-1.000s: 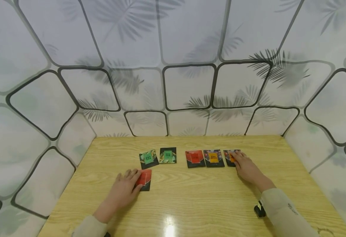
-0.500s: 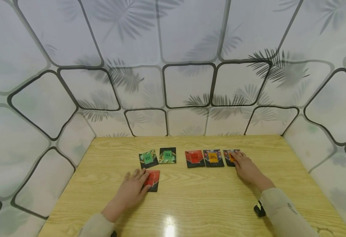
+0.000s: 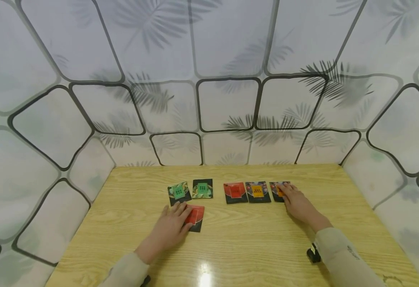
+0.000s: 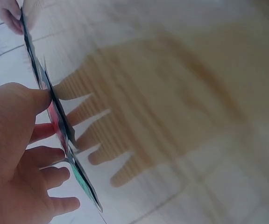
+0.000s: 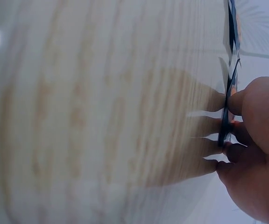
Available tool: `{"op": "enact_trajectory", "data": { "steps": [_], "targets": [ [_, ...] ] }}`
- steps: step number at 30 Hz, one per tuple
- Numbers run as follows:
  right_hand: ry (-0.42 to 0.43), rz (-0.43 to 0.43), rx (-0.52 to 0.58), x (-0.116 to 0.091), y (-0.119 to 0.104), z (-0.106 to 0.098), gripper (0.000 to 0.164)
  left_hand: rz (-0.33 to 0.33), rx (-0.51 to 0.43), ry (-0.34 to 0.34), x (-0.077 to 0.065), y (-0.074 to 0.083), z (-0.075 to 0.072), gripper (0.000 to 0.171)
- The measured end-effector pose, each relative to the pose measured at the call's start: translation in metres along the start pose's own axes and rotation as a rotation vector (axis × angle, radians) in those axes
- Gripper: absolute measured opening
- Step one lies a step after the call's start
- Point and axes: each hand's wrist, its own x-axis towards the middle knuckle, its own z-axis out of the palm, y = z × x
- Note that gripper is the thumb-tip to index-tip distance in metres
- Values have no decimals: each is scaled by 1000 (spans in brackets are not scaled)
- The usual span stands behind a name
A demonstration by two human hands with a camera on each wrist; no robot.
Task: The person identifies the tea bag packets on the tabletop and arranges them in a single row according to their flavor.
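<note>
Our nearer red packet (image 3: 197, 217) lies on the bench (image 3: 252, 247), closer to us than the straighter green packet (image 3: 202, 188); its long axis runs away from us, red end far, leaning slightly right. Our left hand (image 3: 173, 227) slants in from the left, grip spread, fingertips on it. Well right of that green packet, our right hand (image 3: 297, 203) rests its extended fingers on the rightmost orange-labelled packet (image 3: 276, 192).

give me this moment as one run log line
left hand: touches nearer red packet | right hand: touches rightmost orange-label packet | others: two green-label packets, farther red packet, second orange-label packet
</note>
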Motion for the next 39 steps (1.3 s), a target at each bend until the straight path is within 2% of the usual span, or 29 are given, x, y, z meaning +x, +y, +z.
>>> {"op": "enact_trajectory", "data": {
  "steps": [17, 27, 32, 39],
  "targets": [
    [1, 2, -8, 0, -2, -3, 48, 33, -12, -31, 28, 13, 6, 58],
    [8, 0, -2, -1, -4, -3, 48, 77, -22, -94, 49, 11, 5, 63],
    [3, 1, -3, -1, -3, -4, 48, 60, -13, -130, 54, 9, 4, 65],
    [6, -4, -6, 0, -3, -5, 48, 3, 20, -116, 50, 8, 2, 68]
  ]
}}
